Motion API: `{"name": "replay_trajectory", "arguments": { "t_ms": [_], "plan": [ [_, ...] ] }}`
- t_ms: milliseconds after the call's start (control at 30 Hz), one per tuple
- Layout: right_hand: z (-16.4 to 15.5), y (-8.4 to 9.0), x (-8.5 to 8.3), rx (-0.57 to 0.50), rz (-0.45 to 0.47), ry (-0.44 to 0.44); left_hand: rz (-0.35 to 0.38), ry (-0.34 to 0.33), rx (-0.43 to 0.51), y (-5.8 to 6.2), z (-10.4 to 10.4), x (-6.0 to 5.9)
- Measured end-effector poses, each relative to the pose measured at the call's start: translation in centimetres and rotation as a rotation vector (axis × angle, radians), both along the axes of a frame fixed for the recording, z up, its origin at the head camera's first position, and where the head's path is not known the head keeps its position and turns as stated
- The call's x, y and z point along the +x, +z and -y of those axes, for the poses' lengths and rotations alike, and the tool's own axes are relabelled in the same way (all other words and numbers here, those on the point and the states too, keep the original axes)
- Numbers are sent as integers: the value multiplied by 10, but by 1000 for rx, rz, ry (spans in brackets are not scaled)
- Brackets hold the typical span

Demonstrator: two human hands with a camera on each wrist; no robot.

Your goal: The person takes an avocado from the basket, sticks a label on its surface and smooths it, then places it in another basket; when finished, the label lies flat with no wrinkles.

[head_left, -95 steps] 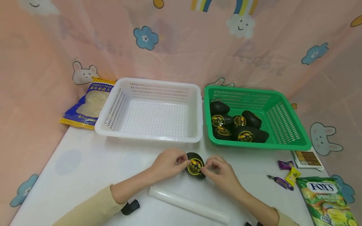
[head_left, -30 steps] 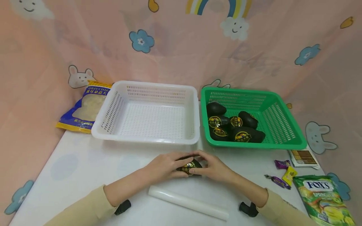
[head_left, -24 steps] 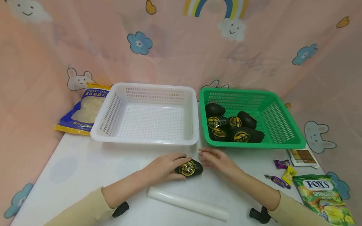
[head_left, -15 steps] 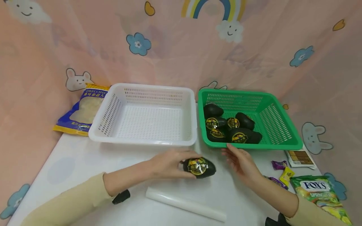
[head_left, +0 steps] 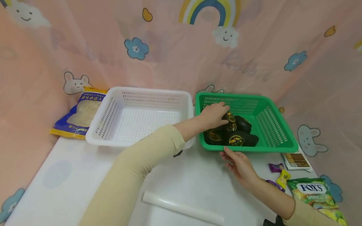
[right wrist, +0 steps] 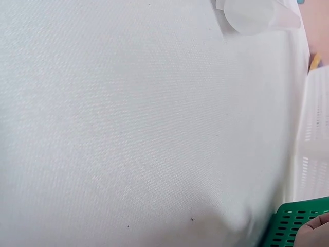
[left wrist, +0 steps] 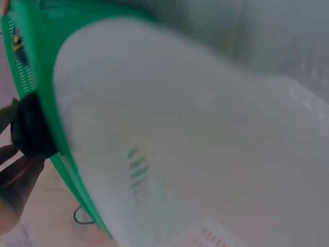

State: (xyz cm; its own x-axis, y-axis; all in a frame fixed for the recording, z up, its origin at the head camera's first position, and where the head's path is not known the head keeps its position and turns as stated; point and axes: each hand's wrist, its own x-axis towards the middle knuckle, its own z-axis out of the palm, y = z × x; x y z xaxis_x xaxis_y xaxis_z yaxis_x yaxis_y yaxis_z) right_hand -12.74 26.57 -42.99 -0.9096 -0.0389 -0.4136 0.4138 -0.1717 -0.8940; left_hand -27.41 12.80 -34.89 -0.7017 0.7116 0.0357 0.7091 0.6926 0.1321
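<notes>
My left hand (head_left: pixel 212 115) reaches into the left side of the green basket (head_left: pixel 271 148), gripping a dark avocado (left wrist: pixel 32 128) between thumb and fingers. In the head view the hand covers most of that fruit. Around it lie several other black-skinned avocados (head_left: pixel 247 138) with round black-and-gold stickers. My right hand (head_left: pixel 240 166) holds the basket's front rim, thumb on top and fingers hanging below. The right wrist view catches a little of this hand (right wrist: pixel 314 234) against the slotted wall.
A white basket (head_left: pixel 138 91) stands left of the green one, beneath my left forearm. A white roll (head_left: pixel 181 207) lies near the front. On the right are small candies (head_left: pixel 283 178), a FOX'S bag (head_left: pixel 314 191) and a flat packet (head_left: pixel 297 161). A pasta bag (head_left: pixel 82 114) leans at left.
My hands worked on a stickered avocado on the table. Then my left hand lifted it and carried it up and right into the green basket. My right hand moved to that basket's front rim.
</notes>
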Motion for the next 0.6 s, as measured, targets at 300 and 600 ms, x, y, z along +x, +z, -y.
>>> {"name": "replay_trajectory", "arguments": {
  "t_ms": [300, 600],
  "plan": [
    [-2, -2, -2, -7, -4, 7, 48, -12, -99, -8, 16, 5],
    [-2, 6, 3, 108, -15, 397, 108, -16, 239, -2, 106, 9]
  ]
}}
